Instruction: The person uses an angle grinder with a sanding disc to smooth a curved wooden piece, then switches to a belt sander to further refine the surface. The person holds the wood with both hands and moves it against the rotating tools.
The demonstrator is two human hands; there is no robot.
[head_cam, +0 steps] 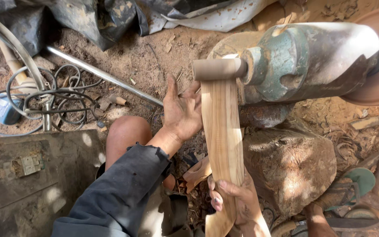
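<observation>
A long pale wooden board [221,131] stands nearly upright, its top end pressed against a round tan drum [218,69] that sticks out of a green metal machine head [294,61]. My left hand [181,109] lies flat against the board's left edge near the top, fingers spread. My right hand [233,197] grips the lower part of the board. My left arm wears a dark grey sleeve [119,193], and my bare knee [126,131] shows beside it.
A large rock [292,164] supports the machine. A metal rod [106,77] and coiled black cables [44,101] lie on the sawdust-covered ground at left. A grey slab [23,175] sits at lower left, dark plastic sheeting [97,17] at top. Wood scraps litter the right.
</observation>
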